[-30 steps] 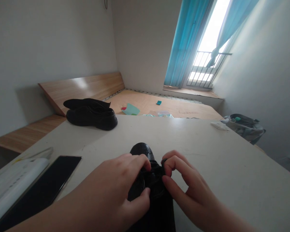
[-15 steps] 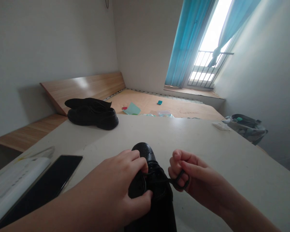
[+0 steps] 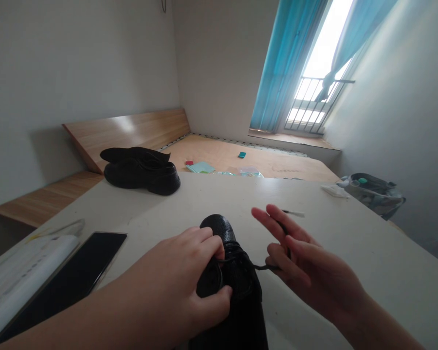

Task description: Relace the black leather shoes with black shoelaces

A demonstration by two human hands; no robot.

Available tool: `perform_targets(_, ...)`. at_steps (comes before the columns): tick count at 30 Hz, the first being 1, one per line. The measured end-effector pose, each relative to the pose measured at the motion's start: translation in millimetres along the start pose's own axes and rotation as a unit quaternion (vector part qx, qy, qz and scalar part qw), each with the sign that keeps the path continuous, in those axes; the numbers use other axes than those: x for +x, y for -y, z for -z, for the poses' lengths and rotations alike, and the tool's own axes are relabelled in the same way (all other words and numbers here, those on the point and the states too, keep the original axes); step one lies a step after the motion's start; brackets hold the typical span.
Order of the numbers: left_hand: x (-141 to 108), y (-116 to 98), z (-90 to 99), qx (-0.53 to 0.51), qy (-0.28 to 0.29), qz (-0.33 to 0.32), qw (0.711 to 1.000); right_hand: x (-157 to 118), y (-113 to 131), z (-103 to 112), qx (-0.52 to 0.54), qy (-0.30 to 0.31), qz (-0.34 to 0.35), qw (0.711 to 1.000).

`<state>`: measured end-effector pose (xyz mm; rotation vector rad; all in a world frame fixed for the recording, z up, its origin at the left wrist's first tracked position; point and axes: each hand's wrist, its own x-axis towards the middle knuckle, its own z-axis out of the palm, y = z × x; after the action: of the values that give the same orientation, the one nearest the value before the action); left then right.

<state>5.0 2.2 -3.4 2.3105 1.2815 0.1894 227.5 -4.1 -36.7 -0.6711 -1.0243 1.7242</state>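
A black leather shoe [image 3: 219,226] lies on the white table in front of me, toe pointing away. My left hand [image 3: 193,277] grips its left side, fingers and thumb closed on the leather flap by the lacing. A black shoelace [image 3: 260,267] runs from the shoe to my right hand [image 3: 295,257], off to the right. That hand holds the lace between thumb and curled fingers, while two fingers stretch out to the upper left. The lace's light-coloured tip [image 3: 295,213] sticks out behind them.
Another black shoe [image 3: 142,175] stands at the table's far left, with a black insole-like piece [image 3: 131,154] on top. A phone [image 3: 73,277] lies near a white packet [image 3: 32,262] on the left. A white tissue [image 3: 336,190] lies at the right edge; beyond is a lined bin [image 3: 377,194].
My right hand has shifted slightly right and stretched out two fingers. The loop of lace around its fingers has changed, and the lace end now shows behind the hand. My left hand keeps its grip.
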Motion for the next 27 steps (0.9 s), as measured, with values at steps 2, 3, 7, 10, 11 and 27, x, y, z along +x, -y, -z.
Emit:
perform_targets(2,-1.0,0.2,-0.5,-0.004,0.004,0.004,1.000,3.9,2.1,4.4,0.004,-0.031,0.021,0.999)
perform_targets(3,-1.8,0.4,-0.9,-0.007,0.006,0.004,1.000,6.5,3.1,7.0,0.011,-0.046,0.027,0.999)
perform_targets(7,-3.7,1.1,-2.2,-0.023,0.004,-0.003,1.000,15.8,4.4,14.2,0.012,-0.076,0.016,0.997)
perform_targets(10,-2.8,1.3,-2.2,-0.053,0.009,-0.009,0.999,14.4,2.6,14.9,-0.098,-0.070,0.015,0.993)
perform_targets(11,-2.2,1.4,-2.2,-0.064,0.012,-0.008,0.998,11.6,2.6,15.1,-0.132,-0.046,0.005,0.990)
perform_targets(27,-4.5,6.8,19.0,-0.443,-0.076,-0.046,0.892,13.8,-10.1,8.9,-0.295,0.060,-0.063,0.951)
